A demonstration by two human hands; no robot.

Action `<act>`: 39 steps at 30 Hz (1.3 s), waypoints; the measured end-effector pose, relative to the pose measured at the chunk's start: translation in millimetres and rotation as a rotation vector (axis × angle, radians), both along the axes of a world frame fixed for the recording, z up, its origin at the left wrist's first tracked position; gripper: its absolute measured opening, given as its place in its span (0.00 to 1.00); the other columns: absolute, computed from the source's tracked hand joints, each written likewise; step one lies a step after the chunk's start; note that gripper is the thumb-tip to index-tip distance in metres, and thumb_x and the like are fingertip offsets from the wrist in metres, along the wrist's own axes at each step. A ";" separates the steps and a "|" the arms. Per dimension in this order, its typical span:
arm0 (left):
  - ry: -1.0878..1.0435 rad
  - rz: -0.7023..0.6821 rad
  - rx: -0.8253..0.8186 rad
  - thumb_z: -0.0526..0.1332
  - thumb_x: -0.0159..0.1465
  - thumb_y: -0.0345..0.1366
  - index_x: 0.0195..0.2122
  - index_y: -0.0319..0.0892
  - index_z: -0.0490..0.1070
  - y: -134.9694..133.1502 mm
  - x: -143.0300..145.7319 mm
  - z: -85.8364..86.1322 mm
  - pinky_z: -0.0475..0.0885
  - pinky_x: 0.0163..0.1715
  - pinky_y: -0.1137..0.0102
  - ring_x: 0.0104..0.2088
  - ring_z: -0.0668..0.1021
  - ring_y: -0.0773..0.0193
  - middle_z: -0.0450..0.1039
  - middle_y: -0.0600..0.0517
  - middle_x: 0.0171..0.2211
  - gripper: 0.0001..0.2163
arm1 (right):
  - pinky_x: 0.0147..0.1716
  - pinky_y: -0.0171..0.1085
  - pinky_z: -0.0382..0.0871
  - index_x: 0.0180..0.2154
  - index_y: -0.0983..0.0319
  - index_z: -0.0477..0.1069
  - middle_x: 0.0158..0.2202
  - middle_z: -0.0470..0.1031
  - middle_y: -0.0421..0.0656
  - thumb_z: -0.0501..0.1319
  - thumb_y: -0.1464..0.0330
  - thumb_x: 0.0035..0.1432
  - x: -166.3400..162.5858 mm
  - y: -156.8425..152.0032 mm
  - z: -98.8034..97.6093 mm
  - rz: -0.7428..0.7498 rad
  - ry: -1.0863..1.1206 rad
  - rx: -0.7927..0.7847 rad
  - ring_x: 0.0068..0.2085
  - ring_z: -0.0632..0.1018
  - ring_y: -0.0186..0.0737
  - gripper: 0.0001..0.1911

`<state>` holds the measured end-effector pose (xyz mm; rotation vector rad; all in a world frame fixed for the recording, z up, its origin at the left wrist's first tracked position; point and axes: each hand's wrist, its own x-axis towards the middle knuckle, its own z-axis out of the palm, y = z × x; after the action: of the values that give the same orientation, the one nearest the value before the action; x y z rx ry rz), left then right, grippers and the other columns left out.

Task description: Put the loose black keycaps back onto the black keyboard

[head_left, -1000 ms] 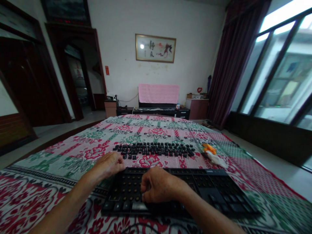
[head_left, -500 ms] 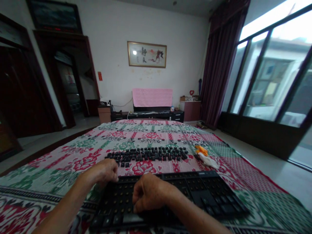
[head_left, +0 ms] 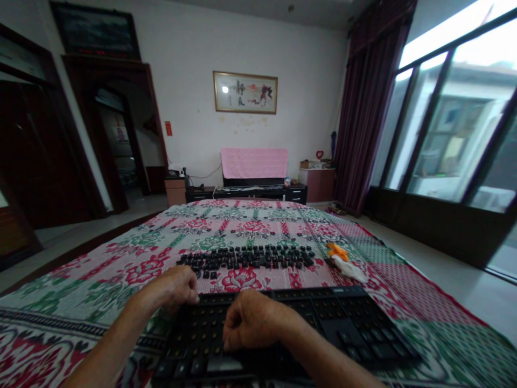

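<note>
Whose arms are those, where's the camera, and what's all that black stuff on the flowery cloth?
No robot: those arms belong to a person wearing the camera on their head, looking forward and down. On the flowery cloth lies a black keyboard with many keys missing. Beyond it are loose keys; to their right, something orange and something white. The left hand is at the keyboard's back left corner, and the right hand curls over its left half. Whether either holds anything, I can't tell.
</note>
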<state>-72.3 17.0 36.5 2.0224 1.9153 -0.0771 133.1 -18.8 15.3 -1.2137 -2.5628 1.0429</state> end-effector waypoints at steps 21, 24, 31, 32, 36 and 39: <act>-0.135 0.078 -0.164 0.56 0.45 0.35 0.27 0.40 0.68 7.4 -9.1 -9.2 0.63 0.13 0.75 0.16 0.70 0.66 0.62 0.56 0.14 0.09 | 0.23 0.24 0.62 0.29 0.64 0.75 0.27 0.75 0.40 0.61 0.68 0.36 -4.5 7.0 5.9 -0.034 0.004 -0.159 0.28 0.72 0.30 0.13; -0.132 0.066 -0.148 0.56 0.45 0.36 0.27 0.40 0.68 7.2 -9.7 -9.9 0.62 0.13 0.76 0.16 0.70 0.66 0.63 0.55 0.15 0.09 | 0.24 0.24 0.62 0.29 0.64 0.75 0.27 0.75 0.39 0.61 0.67 0.36 -3.6 8.5 3.7 -0.028 0.017 -0.173 0.28 0.72 0.30 0.12; -0.145 0.075 -0.166 0.56 0.44 0.37 0.28 0.40 0.68 9.3 -12.9 -13.5 0.64 0.15 0.76 0.17 0.71 0.67 0.64 0.56 0.15 0.10 | 0.19 0.24 0.58 0.29 0.63 0.75 0.22 0.73 0.38 0.56 0.68 0.43 1.6 -4.5 12.9 0.075 -0.028 0.041 0.22 0.69 0.28 0.11; -0.143 0.079 -0.168 0.56 0.44 0.37 0.28 0.40 0.68 9.2 -12.6 -13.2 0.64 0.15 0.76 0.17 0.71 0.67 0.64 0.56 0.15 0.10 | 0.18 0.24 0.57 0.29 0.62 0.75 0.20 0.72 0.37 0.55 0.69 0.43 1.8 -6.8 15.0 0.092 -0.062 0.082 0.21 0.68 0.28 0.11; -0.127 0.095 -0.160 0.57 0.44 0.37 0.29 0.40 0.69 8.0 -11.1 -10.7 0.64 0.15 0.76 0.17 0.71 0.67 0.65 0.55 0.15 0.11 | 0.17 0.25 0.55 0.32 0.61 0.74 0.21 0.71 0.37 0.56 0.68 0.42 2.4 -9.9 18.6 0.118 -0.128 0.139 0.22 0.68 0.28 0.13; -0.139 0.082 -0.159 0.57 0.44 0.37 0.30 0.40 0.69 7.9 -11.3 -10.1 0.64 0.14 0.76 0.17 0.71 0.67 0.66 0.54 0.15 0.11 | 0.18 0.25 0.55 0.30 0.62 0.74 0.20 0.70 0.37 0.55 0.68 0.43 1.9 -9.4 18.6 0.187 -0.145 0.208 0.21 0.67 0.28 0.11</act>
<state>-83.6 24.9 26.4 1.7970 1.8418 -0.0643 135.0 -28.2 33.8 -1.0501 -2.8558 0.7167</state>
